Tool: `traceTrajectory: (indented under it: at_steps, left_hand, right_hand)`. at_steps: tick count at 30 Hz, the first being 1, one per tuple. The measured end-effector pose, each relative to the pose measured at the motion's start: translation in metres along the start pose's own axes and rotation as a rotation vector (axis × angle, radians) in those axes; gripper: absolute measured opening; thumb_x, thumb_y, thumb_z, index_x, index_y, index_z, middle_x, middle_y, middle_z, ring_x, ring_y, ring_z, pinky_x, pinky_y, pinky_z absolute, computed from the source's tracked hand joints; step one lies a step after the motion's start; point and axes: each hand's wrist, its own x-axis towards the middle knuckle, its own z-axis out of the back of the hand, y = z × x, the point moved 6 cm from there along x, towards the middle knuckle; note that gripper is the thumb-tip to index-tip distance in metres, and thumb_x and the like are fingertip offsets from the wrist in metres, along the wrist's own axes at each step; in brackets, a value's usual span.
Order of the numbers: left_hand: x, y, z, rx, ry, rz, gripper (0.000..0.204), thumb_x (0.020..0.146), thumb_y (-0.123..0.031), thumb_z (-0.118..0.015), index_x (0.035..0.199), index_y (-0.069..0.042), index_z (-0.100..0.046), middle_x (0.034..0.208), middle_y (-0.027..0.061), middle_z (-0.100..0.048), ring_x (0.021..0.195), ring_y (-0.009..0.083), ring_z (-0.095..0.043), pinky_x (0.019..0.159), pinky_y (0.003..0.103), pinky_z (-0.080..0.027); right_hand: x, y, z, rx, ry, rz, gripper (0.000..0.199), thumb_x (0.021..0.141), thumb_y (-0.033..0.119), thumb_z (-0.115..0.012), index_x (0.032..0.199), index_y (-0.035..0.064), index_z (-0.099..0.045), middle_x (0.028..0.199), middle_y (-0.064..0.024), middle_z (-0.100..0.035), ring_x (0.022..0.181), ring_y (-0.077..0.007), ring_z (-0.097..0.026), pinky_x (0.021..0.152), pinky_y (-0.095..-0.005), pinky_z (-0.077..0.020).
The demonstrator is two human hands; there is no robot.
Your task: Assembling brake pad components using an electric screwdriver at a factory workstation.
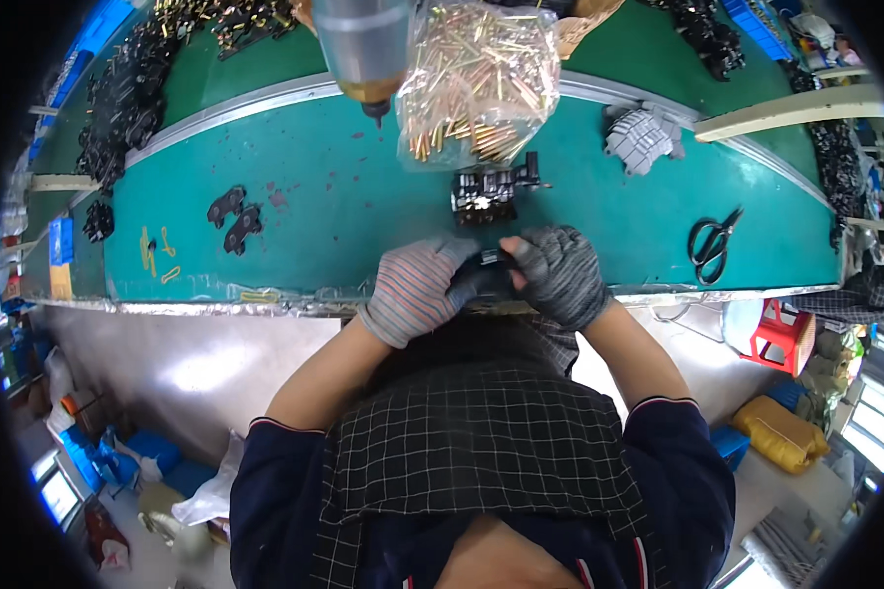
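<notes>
Hands [417, 290] [560, 275] grip black part [483, 270] — clear bag [481, 79] of brass pins beyond.

Black parts stack [483, 194] ahead; sides free.

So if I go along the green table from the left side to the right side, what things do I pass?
Two flat black plastic pieces → clear bag of thin brass pins → grey ribbed plastic block → black-handled scissors. The gloved hands with the small black part sit nearer, at the table's front edge.
</notes>
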Motion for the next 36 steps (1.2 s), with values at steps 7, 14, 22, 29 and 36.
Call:
traceTrajectory:
  at_steps: [7, 14, 22, 29, 36]
  left_hand:
    - [-0.009, 0.011, 0.003, 0.059, 0.050, 0.031, 0.032, 0.076, -0.020, -0.070, 0.105, -0.008, -0.062, 0.085, 0.0116, -0.061, 0.077, 0.0320, -0.061, 0.065, 0.041, -0.050]
    - [-0.003, 0.008, 0.003, -0.013, -0.055, -0.001, 0.033, 0.079, -0.021, -0.068, 0.109, -0.009, -0.061, 0.085, 0.0113, -0.058, 0.078, 0.0337, -0.059, 0.066, 0.043, -0.048]
    - [-0.002, 0.020, -0.003, 0.068, -0.003, 0.071, 0.037, 0.078, -0.021, -0.069, 0.113, -0.011, -0.061, 0.083, 0.0110, -0.057, 0.077, 0.0327, -0.057, 0.064, 0.043, -0.047]
    - [0.006, -0.001, 0.031, 0.054, -0.134, -0.103, 0.037, 0.073, -0.012, -0.072, 0.109, -0.010, -0.064, 0.091, 0.0119, -0.061, 0.084, 0.0318, -0.059, 0.069, 0.040, -0.049]
    - [0.026, 0.024, 0.026, 0.019, -0.144, -0.032, 0.033, 0.069, -0.011, -0.072, 0.102, -0.011, -0.064, 0.096, 0.0100, -0.062, 0.087, 0.0304, -0.060, 0.075, 0.039, -0.051]
  right_hand:
    - [0.012, -0.017, 0.001, 0.212, 0.048, -0.098, 0.036, 0.067, 0.021, -0.077, 0.100, 0.0089, -0.067, 0.101, -0.0110, -0.059, 0.089, -0.0285, -0.061, 0.076, -0.0394, -0.0501]
    - [0.011, -0.027, -0.008, 0.342, 0.029, -0.155, 0.032, 0.071, 0.022, -0.077, 0.099, 0.0105, -0.068, 0.096, -0.0106, -0.063, 0.084, -0.0280, -0.063, 0.071, -0.0379, -0.0519]
    - [0.009, -0.036, -0.017, 0.485, 0.028, -0.279, 0.033, 0.071, 0.018, -0.079, 0.099, 0.0076, -0.067, 0.082, -0.0114, -0.065, 0.074, -0.0291, -0.065, 0.066, -0.0374, -0.0519]
    - [0.018, -0.022, 0.012, 0.355, -0.099, -0.070, 0.031, 0.072, 0.020, -0.079, 0.099, 0.0086, -0.067, 0.082, -0.0106, -0.067, 0.071, -0.0269, -0.065, 0.064, -0.0359, -0.0527]
    - [0.032, -0.041, 0.001, 0.254, -0.111, -0.094, 0.030, 0.070, 0.017, -0.080, 0.093, 0.0055, -0.066, 0.081, -0.0128, -0.064, 0.071, -0.0291, -0.063, 0.063, -0.0370, -0.0514]
